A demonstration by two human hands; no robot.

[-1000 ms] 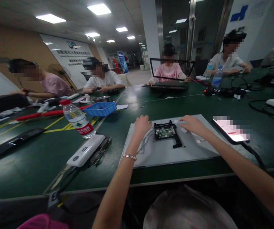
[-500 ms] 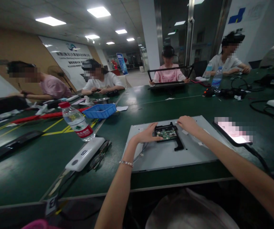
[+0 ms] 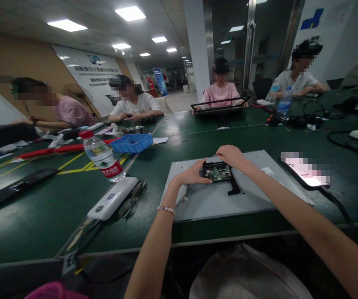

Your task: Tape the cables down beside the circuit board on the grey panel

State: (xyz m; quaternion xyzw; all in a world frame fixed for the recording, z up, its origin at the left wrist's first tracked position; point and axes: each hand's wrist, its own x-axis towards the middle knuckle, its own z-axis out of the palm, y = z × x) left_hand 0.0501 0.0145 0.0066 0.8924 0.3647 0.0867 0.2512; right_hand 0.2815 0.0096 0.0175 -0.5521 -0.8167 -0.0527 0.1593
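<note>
A grey metal panel [image 3: 204, 205] lies flat on the green table in front of me. On it sits a black plastic frame [image 3: 235, 187] around a green circuit board [image 3: 218, 173]. My left hand [image 3: 194, 172] grips the left side of the frame, thumb at its lower edge and fingers at its upper edge. At the frame's upper right edge is my right hand [image 3: 230, 155], its fingers bent together; what they pinch, if anything, is hidden. A thin cable [image 3: 183, 199] lies on the panel below my left hand.
A water bottle [image 3: 102, 158], a white power bank [image 3: 113, 198], glasses [image 3: 133, 199] and a blue tray [image 3: 131, 143] are on the left. A lit phone [image 3: 305, 170] lies right of the panel. Across the table, a person holds a black frame [image 3: 219, 106]; others sit nearby.
My right hand has moved left along the top of the black plastic frame. My left hand stays at its left side. Across the table, the person's large frame has been lowered.
</note>
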